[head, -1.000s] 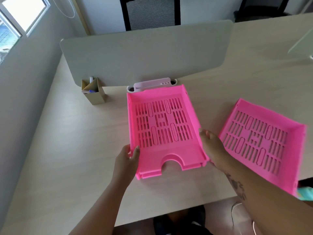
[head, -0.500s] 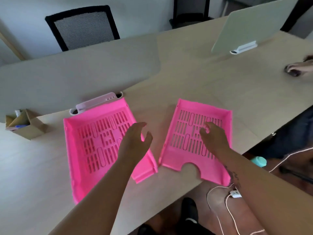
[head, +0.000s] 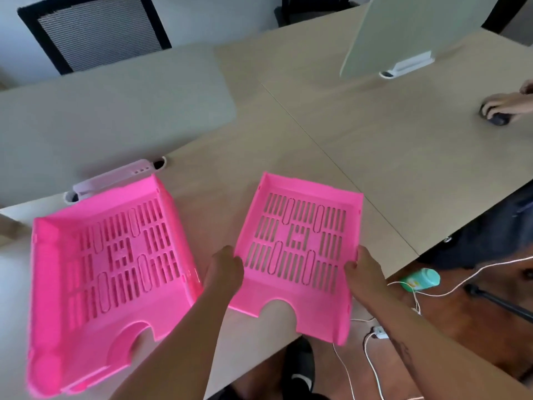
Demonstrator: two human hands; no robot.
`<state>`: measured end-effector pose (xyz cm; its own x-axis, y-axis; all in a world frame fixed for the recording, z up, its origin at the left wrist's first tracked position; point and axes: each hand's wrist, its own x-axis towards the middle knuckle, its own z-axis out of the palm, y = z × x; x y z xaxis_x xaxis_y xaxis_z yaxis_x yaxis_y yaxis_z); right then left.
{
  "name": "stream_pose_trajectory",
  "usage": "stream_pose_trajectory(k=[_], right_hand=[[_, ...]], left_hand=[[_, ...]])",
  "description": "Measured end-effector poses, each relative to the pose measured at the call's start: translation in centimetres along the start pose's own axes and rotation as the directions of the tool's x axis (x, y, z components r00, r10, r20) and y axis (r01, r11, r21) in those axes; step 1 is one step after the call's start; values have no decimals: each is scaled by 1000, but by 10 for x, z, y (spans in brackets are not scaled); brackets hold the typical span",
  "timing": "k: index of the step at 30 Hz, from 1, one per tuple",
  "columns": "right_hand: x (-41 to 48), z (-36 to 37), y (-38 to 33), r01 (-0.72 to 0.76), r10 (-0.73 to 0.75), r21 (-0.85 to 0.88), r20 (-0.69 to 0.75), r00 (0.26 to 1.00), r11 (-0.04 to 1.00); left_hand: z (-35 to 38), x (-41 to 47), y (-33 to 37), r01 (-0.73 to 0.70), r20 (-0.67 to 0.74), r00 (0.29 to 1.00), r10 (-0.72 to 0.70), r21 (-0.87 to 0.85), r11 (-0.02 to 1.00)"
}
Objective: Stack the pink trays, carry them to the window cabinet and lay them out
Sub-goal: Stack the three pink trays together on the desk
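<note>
Two groups of pink slotted trays lie on the light wooden desk [head: 288, 134]. On the left sits a stack of pink trays [head: 109, 272], one nested in another, untouched. To its right lies a single pink tray [head: 297, 249] near the desk's front edge. My left hand [head: 226, 269] grips that single tray's left wall and my right hand [head: 364, 272] grips its right wall, fingers curled over the rims.
A grey desk divider [head: 109, 119] with a white clamp [head: 112, 180] stands behind the stack; a second divider [head: 418, 33] is far right. Another person's hand [head: 507, 106] rests on a mouse at right. A black chair [head: 95, 30], a teal bottle [head: 422, 280] and white cables [head: 372, 336] are nearby.
Both my hands left the stack on the left and moved onto the single tray, closing on its side walls. The view swung right.
</note>
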<state>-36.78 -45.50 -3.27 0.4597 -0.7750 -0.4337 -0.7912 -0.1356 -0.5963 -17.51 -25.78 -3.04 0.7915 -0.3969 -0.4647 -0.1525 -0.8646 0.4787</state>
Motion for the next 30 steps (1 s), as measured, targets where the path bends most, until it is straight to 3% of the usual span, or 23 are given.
stream_pose_trajectory(k=[3, 11, 18, 23, 27, 30], right_hand=[[14, -19, -17, 96, -94, 47, -44, 995, 994], [43, -54, -113, 372, -342, 145, -193, 920, 917], [5, 16, -207, 559, -576, 245, 0, 817, 792], [-44, 84, -259, 605, -660, 297, 137, 739, 739], [-74, 128, -278, 572, -648, 325, 220, 729, 753], [-86, 150, -280, 546, -616, 298, 250, 747, 783]], left_hand=[[-7, 0, 17, -28, -42, 999, 27, -16, 999], [-82, -16, 49, -107, -315, 946, 76, -82, 991], [-163, -72, -33, 82, -602, 790, -116, -85, 993], [-194, -113, -108, 261, -636, 722, -272, -114, 959], [-201, -131, -153, 308, -631, 692, -352, -183, 934], [-201, -131, -181, 319, -605, 707, -367, -191, 928]])
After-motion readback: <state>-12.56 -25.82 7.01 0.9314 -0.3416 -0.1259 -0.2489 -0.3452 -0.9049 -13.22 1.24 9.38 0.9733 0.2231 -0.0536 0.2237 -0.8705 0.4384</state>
